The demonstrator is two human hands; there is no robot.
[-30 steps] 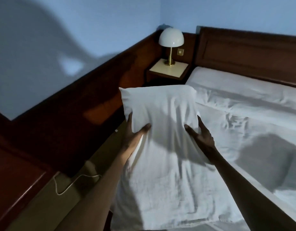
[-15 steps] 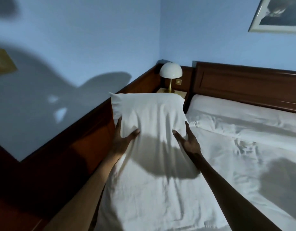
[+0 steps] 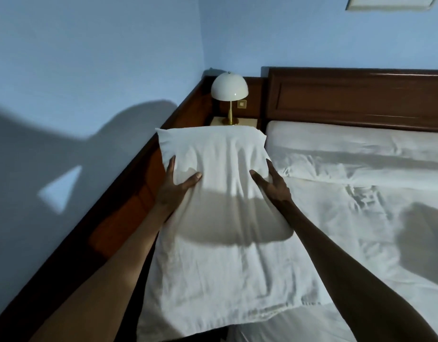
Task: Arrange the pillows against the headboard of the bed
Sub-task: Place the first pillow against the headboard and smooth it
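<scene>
I hold a long white pillow (image 3: pixel 220 218) lengthwise in front of me, above the left edge of the bed. My left hand (image 3: pixel 177 186) grips its left side and my right hand (image 3: pixel 272 185) grips its right side, thumbs on top, fingers underneath and hidden. The pillow's far end points toward the bedside table. The dark wooden headboard (image 3: pixel 356 99) runs along the back at right. A white bolster or folded sheet (image 3: pixel 348 141) lies along the head of the bed (image 3: pixel 361 218).
A white dome lamp (image 3: pixel 229 95) stands on a small bedside table (image 3: pixel 247 121) in the corner, just beyond the pillow. A dark wooden panel (image 3: pixel 119 201) lines the blue wall on the left. A framed picture (image 3: pixel 390 2) hangs above the headboard.
The view has tilted up and moved toward the headboard. The pillow, held in both hands, has been carried forward, and its far end now hides the front of the bedside table.
</scene>
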